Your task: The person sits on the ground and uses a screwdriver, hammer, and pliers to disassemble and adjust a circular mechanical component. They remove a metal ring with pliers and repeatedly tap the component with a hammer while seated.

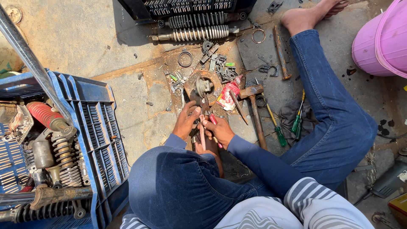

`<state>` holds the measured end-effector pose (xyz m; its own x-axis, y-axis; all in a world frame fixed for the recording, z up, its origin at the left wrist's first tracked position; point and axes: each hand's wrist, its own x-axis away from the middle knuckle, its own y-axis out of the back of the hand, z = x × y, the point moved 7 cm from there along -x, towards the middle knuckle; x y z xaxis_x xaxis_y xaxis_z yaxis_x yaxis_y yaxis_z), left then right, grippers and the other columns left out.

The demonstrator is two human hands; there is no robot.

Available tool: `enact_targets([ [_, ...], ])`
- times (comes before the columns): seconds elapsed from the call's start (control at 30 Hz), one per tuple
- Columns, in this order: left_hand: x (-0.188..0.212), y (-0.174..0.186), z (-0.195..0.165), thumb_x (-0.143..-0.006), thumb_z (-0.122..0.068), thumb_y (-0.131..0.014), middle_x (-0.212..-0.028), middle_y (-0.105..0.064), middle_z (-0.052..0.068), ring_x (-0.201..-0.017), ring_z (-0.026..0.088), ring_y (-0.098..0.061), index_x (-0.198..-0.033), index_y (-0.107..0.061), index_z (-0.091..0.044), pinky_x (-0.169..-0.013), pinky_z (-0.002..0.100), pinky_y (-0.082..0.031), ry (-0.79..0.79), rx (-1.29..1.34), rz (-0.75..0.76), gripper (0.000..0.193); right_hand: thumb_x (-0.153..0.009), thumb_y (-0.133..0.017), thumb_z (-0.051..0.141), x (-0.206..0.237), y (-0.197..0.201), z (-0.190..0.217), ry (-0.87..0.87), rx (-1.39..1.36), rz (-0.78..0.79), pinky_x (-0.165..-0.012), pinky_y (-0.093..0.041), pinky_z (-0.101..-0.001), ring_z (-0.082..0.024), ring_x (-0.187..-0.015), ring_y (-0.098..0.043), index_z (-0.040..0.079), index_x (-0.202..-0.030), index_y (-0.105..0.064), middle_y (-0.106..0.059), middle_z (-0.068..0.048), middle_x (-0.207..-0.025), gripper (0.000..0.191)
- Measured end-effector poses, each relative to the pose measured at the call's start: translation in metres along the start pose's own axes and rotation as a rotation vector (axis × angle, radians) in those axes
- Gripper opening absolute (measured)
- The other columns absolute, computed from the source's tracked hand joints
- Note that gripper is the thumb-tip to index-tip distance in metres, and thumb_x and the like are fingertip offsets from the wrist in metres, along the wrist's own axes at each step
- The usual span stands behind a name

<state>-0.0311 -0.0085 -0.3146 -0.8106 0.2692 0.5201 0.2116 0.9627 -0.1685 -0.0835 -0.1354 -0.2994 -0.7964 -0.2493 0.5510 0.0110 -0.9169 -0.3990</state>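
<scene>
Pliers (208, 127) – red-handled, clamped in the right hand (218, 130) – bite the round metal part (202, 87) at twelve o'clock; left hand (186, 121) steadies it, fingers closed – nothing freed yet.

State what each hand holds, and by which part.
Right hand holds red-handled pliers by the handles. Left hand rests against the dark metal part; its grip cannot be told.

Round rusty-brown metal mechanical part with a grey metal fitting at its centre (202, 87): lies flat on the stone floor, just ahead of both hands, among small loose metal bits. Red-handled pliers-type hand tool (206, 123): handles point back toward the person, nose toward the round part; jaws hidden between the fingers, possibly gripping the part's near edge.
</scene>
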Motion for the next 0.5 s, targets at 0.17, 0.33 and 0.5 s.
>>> enact_targets([
  [0.17, 0.036, 0.001, 0.006, -0.067, -0.054, -0.085, -0.129, -0.061, 0.027, -0.114, 0.035, -0.068, -0.148, -0.038, 0.001, -0.09, 0.043, -0.057, 0.052, -0.395, 0.165, 0.109, -0.102, -0.063, 0.023, -0.023, -0.018, -0.009, -0.043, -0.105, 0.082, -0.071, -0.053, -0.027, -0.01, -0.078, -0.062, 0.001, -0.117, -0.061, -0.066, -0.004, -0.094, 0.027],
  [0.33, 0.046, 0.011, -0.011, -0.059, -0.044, -0.098, -0.14, -0.046, 0.035, -0.125, 0.049, -0.053, -0.147, -0.021, 0.003, -0.096, 0.051, -0.048, -0.097, -0.983, -0.002, 0.126, -0.103, -0.068, 0.029, -0.03, -0.051, -0.02, -0.219, -0.129, 0.391, -0.082, -0.055, -0.0313, -0.014, -0.094, -0.061, 0.001, -0.127, -0.059, -0.063, -0.005, -0.106, 0.038],
  [0.5, 0.051, 0.017, -0.024, -0.069, -0.029, -0.077, -0.133, -0.064, 0.017, -0.12, 0.042, -0.063, -0.158, -0.029, -0.011, -0.098, 0.05, -0.053, -0.111, -0.873, -0.199, 0.102, -0.099, -0.068, 0.027, -0.041, -0.055, -0.01, -0.157, 0.139, 0.404, -0.103, -0.05, -0.0349, -0.021, -0.122, -0.06, 0.003, -0.144, -0.044, -0.062, -0.01, -0.135, 0.057],
])
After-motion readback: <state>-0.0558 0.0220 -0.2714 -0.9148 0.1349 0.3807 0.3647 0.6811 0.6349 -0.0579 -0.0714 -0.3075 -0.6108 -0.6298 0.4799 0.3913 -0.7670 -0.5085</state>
